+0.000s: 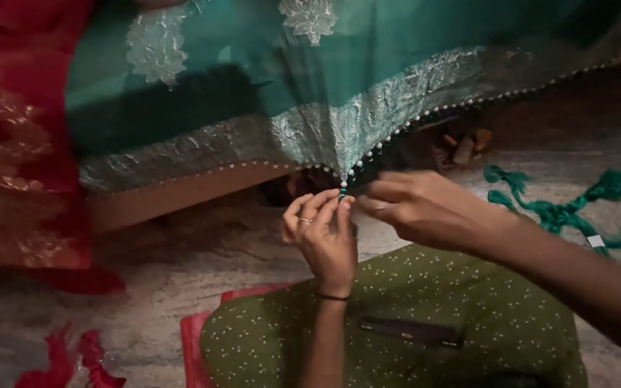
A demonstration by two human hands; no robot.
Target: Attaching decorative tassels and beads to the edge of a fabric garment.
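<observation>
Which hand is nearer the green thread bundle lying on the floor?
Right. The right hand is at the cloth's beaded edge, with the thread bundle on the floor off to its right. The left hand pinches the same edge from below, farther away.

We take the green sari as our landmark: it hangs across the top of the view, its silver brocade border edged with a row of small pearl beads. At the lowest point of that border our left hand, ring on one finger, and our right hand meet, fingertips pinching the beaded edge. Left of the sari lies red cloth. Below its right end, a bundle of green thread rests on the floor. Under our hands sits an olive dotted garment over our lap.
</observation>
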